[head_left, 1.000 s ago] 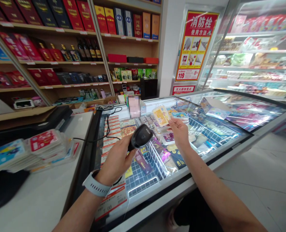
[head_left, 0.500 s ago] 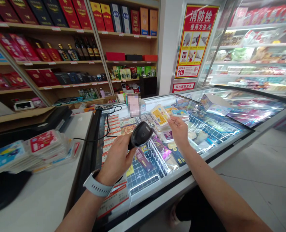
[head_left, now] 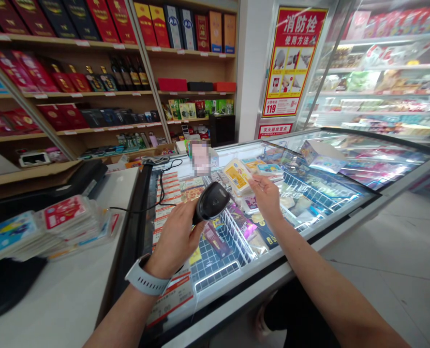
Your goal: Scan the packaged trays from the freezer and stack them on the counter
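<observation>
My left hand (head_left: 176,234) is wrapped round the handle of a black barcode scanner (head_left: 212,202), its head pointing toward the right. A watch with a pale strap (head_left: 147,276) circles that wrist. In my right hand (head_left: 267,195) a flat clear pack with a yellow label (head_left: 236,175) is pinched at its right edge, tilted above the freezer glass. Beside and under it are more flat packs, one with a blue label (head_left: 270,169). The scanner's black cable (head_left: 161,188) runs over the freezer's left side. My right fingertips are partly hidden behind the pack.
Below me is a glass-topped chest freezer (head_left: 336,205) with wire baskets (head_left: 220,261) inside. Stacked packs (head_left: 67,215) lie on the white counter (head_left: 80,290) at left. An open box (head_left: 323,155) rests on the glass. Shelves of boxed bottles (head_left: 178,26) stand behind.
My right hand and the yellow-labelled pack have shifted slightly left and down, nearer the scanner. My left hand with the scanner is nearly still.
</observation>
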The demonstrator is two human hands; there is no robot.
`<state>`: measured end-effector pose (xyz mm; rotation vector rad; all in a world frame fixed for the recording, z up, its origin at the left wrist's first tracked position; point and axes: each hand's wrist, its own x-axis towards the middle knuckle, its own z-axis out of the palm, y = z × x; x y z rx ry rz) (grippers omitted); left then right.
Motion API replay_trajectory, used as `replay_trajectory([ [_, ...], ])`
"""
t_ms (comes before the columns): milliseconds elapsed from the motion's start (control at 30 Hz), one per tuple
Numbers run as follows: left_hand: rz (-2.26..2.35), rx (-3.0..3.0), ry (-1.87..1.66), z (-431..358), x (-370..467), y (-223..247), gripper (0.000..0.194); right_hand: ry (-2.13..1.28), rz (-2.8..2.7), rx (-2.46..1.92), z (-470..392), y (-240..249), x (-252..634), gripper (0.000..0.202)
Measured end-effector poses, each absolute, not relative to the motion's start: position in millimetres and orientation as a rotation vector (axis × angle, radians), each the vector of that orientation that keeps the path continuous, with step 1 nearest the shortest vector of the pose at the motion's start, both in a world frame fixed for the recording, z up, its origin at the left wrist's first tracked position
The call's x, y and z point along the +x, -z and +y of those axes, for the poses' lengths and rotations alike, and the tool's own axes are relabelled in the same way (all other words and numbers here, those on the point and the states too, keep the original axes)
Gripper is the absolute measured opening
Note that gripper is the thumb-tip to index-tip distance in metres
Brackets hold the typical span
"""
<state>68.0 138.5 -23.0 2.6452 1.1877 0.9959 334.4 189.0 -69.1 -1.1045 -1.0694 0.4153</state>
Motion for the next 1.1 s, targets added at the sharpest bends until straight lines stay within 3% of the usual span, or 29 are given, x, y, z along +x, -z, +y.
replay_trajectory([
  [1100,1.151,2.625,-0.962,137.4,70.9,23.0,0.039,-0.407,-1.085,-1.108,188.0,68.4,331.1,0.035],
])
